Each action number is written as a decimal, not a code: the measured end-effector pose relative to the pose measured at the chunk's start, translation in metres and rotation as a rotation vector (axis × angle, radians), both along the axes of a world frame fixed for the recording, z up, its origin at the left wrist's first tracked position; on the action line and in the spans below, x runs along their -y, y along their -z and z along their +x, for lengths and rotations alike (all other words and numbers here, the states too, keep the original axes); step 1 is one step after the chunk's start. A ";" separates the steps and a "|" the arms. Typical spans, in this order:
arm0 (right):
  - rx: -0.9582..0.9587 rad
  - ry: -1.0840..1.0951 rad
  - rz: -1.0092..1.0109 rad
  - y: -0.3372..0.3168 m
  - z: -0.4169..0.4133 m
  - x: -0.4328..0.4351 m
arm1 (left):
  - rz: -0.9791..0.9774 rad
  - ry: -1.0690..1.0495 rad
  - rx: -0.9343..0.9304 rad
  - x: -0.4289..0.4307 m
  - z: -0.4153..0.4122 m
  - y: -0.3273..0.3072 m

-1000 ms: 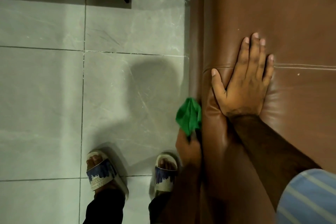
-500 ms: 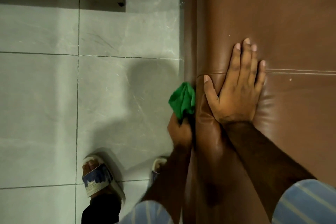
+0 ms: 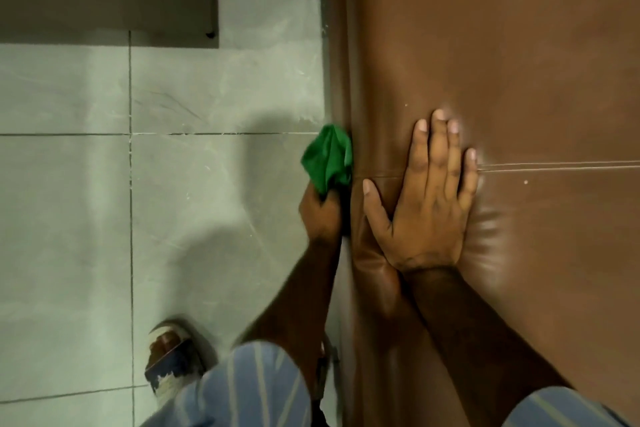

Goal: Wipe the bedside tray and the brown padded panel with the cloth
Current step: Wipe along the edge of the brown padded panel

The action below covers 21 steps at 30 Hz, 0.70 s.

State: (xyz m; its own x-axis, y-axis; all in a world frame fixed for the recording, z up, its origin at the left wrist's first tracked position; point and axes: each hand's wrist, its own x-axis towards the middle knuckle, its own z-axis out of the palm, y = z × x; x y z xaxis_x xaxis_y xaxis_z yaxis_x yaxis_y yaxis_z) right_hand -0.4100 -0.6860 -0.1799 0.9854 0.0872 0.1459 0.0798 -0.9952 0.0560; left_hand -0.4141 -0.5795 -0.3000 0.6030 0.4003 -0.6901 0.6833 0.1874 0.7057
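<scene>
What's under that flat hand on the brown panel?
The right hand lies flat on the brown padded panel, covering part of a stitched seam. The padding dimples around it; whatever is directly beneath the palm is hidden.

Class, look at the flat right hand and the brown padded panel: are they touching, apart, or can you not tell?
Touching. The head view shows the right hand spread flat on the brown padded panel, with the padding dimpled and creased around the palm.
</scene>
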 end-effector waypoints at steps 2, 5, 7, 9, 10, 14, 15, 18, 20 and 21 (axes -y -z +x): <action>-0.010 0.005 -0.009 0.001 0.000 0.000 | -0.018 0.133 -0.154 -0.008 -0.034 0.003; -0.016 -0.001 -0.011 0.002 0.000 0.000 | 0.069 0.353 -0.292 -0.020 0.006 0.037; -0.006 -0.004 -0.006 0.003 -0.001 0.001 | 0.028 0.238 -0.226 -0.025 0.068 0.049; 0.007 -0.008 0.005 0.004 -0.001 0.001 | -0.042 0.059 -0.054 -0.030 0.113 0.059; 0.010 -0.007 0.005 0.004 -0.001 0.001 | -0.060 0.011 0.029 -0.028 0.116 0.056; 0.003 0.001 0.008 0.002 -0.001 0.000 | -0.097 -0.023 -0.025 -0.006 0.015 0.005; 0.006 0.005 0.002 0.002 -0.001 0.000 | -0.102 0.019 -0.080 -0.005 -0.017 0.003; 0.005 0.002 -0.006 0.002 -0.001 0.000 | -0.012 0.238 -0.314 -0.008 -0.047 0.018; 0.006 -0.001 0.001 0.003 -0.001 0.000 | -0.008 0.257 -0.336 -0.014 -0.017 0.041; 0.007 0.000 0.000 0.003 -0.001 0.000 | -0.020 0.196 -0.290 -0.015 0.001 0.049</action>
State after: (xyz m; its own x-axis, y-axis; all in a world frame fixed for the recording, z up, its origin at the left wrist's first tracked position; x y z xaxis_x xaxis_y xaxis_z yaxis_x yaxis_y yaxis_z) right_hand -0.4111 -0.6858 -0.1834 0.9844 0.0872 0.1527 0.0794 -0.9952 0.0564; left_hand -0.4136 -0.5650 -0.3492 0.4451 0.2804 -0.8504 0.8790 0.0446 0.4747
